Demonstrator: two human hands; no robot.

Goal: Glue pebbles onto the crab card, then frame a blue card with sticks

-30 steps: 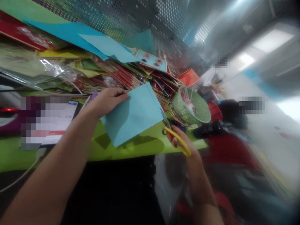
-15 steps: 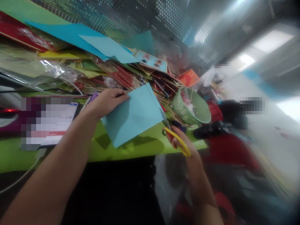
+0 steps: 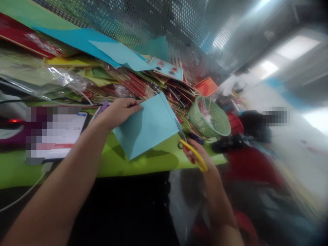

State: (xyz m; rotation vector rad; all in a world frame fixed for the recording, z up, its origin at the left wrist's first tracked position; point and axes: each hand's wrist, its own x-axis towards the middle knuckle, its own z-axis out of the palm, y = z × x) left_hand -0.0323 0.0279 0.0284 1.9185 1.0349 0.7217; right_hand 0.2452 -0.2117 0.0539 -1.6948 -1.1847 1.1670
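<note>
Pinching the light-blue paper (image 3: 151,126) at its upper-left edge, thumb on top, the left hand (image 3: 121,111) has a firm grip, while the right hand (image 3: 193,152) wraps its grip around the yellow-handled scissors (image 3: 199,157), whose blades meet the paper's right edge. Apparently raised over the green table (image 3: 153,165), where its shadow falls, the sheet looks light, thin and fairly stiff, likely to crease if squeezed. Its flat margin, well away from the blades, seems the safest hold.
</note>
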